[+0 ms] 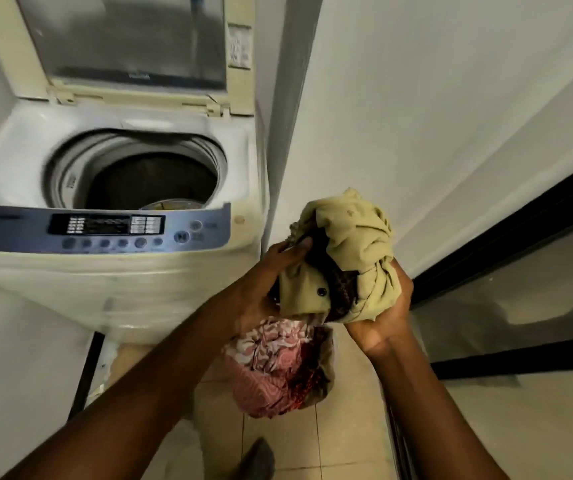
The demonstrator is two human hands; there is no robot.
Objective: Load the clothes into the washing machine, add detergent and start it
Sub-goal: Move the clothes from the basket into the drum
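- The control panel [98, 228] lettering and the sticker on the raised lid [122, 39] are showing too blurred to read.
- The left hand [271, 278] and right hand [382, 317] are gripping a crumpled olive-green bundle of clothes [350, 244], with a dark button and dark knit folds, just right of the top-loading washing machine [111, 289].
- Pink patterned laundry [271, 368] is sitting below, on the tiled floor [343, 438].
- The round drum [146, 178] is standing open.

hands [323, 292] clutching clothes [350, 244], washing machine [111, 278] open
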